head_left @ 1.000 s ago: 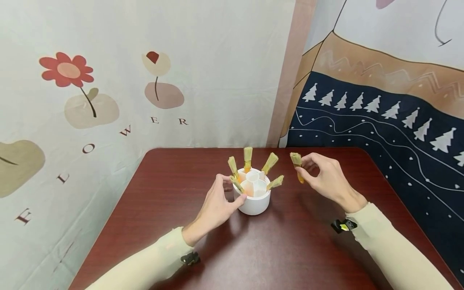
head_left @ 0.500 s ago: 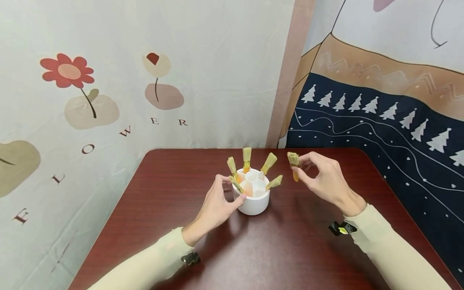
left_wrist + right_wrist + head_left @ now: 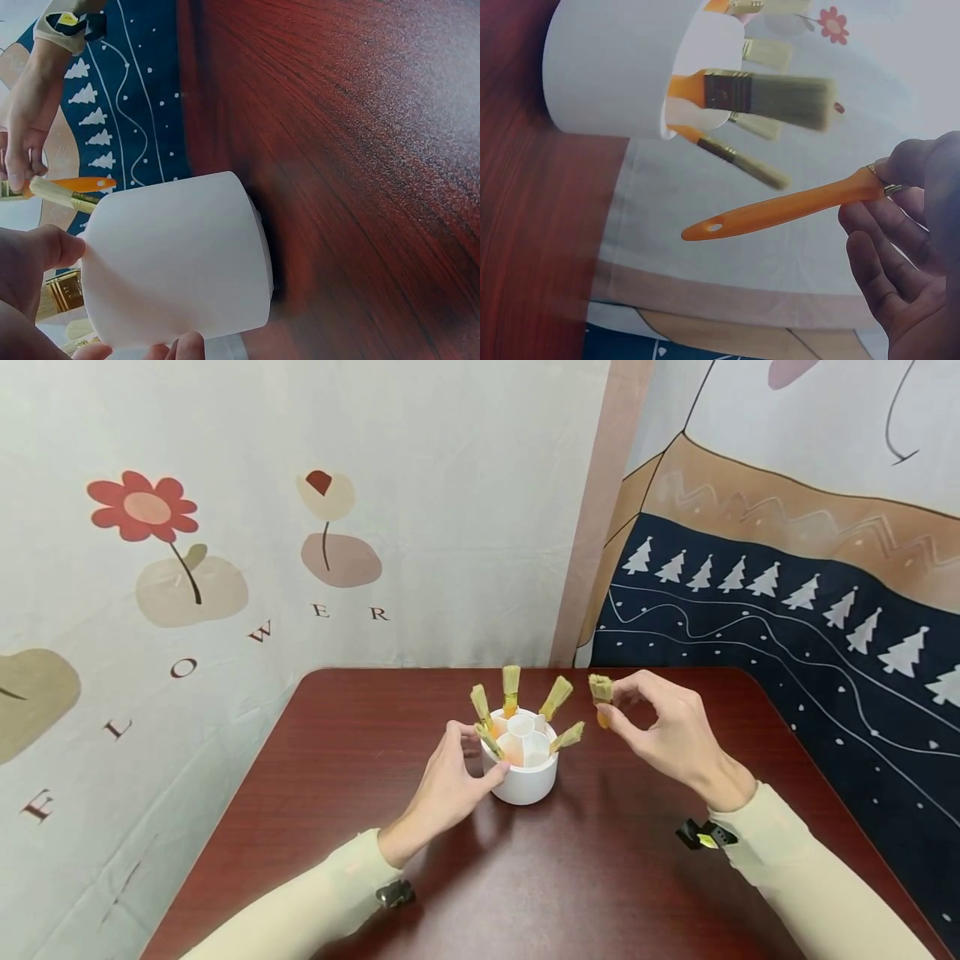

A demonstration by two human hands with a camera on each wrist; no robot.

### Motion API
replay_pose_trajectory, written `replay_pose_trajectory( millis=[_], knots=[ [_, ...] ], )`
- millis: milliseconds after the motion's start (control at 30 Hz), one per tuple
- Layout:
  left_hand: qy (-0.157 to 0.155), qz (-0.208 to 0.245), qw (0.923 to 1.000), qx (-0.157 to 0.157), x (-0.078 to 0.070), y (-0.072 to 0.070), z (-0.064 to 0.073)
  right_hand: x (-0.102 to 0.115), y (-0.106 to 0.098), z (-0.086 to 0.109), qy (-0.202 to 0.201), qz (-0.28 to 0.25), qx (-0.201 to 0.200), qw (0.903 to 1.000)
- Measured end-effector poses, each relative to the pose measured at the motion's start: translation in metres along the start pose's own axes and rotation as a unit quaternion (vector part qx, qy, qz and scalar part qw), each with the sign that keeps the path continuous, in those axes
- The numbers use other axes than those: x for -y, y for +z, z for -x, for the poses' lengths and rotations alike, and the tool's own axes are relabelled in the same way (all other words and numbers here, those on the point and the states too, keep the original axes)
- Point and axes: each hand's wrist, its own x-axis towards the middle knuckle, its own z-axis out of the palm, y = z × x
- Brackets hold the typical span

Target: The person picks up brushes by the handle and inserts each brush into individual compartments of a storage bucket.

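Observation:
A white round holder with inner compartments stands on the table, several paintbrushes upright or leaning in it with bristles up. My left hand grips the holder's left side, thumb at the front near the rim and fingers round the back. To the holder's right, raised above the table, my right hand pinches another paintbrush near its metal band. Its bristles point up and its orange handle hangs down free, as the right wrist view shows. The holder's wall fills much of the left wrist view.
The dark red wooden table ends at a back edge close behind the holder. A pale cloth with printed flowers hangs behind it, and a navy cloth with white trees hangs along the right.
My right hand has moved slightly left toward the holder with the paintbrush, which now hangs more upright. My left hand keeps its grip on the holder.

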Motion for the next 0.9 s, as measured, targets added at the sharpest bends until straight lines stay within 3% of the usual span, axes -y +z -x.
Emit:
replay_pose_trajectory(
  millis=[900],
  knots=[
    [0.000,0.002,1.0000,0.003,-0.002,-0.001,-0.001,0.038,0.005,-0.016,-0.057,-0.066,-0.012,0.9961]
  ],
)
